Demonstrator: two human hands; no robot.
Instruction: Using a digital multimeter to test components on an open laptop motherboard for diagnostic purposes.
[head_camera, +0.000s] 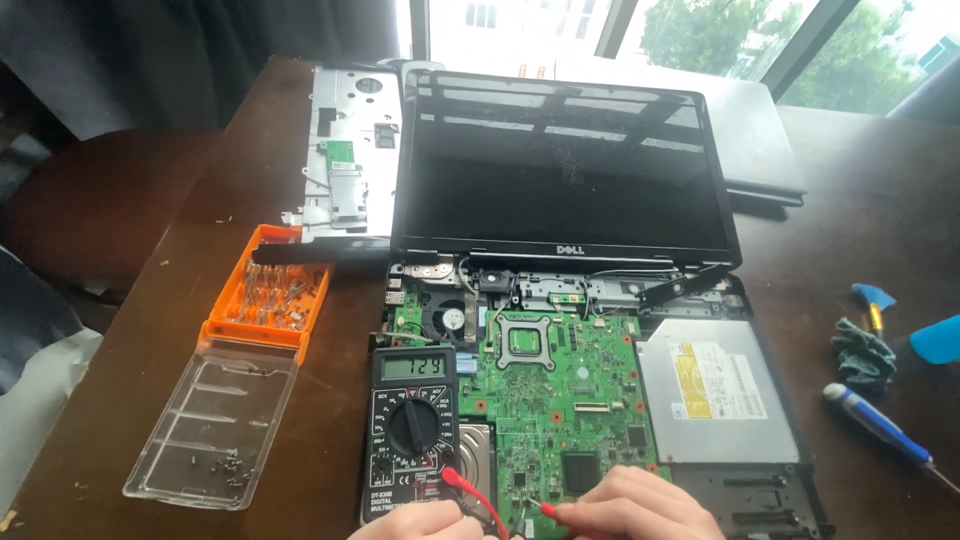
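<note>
An opened laptop lies on the dark wooden table, its green motherboard (560, 400) exposed below the black screen (565, 175). A black multimeter (413, 430) with a lit digital readout rests on the laptop's left side. At the bottom edge, my right hand (640, 508) pinches a red test probe (548, 511) with its tip on the motherboard's lower part. My left hand (425, 524) sits beside it at the multimeter's lower end; a red lead (472, 492) runs from the meter past it. Whether my left hand holds a probe is hidden.
An orange screwdriver-bit case (268, 295) with its clear lid (215, 425) open lies left of the laptop. A silver laptop cover panel (350, 150) is at the back left. On the right lie a blue-handled screwdriver (880, 425), a dark cloth (862, 352) and blue pry tools (935, 340).
</note>
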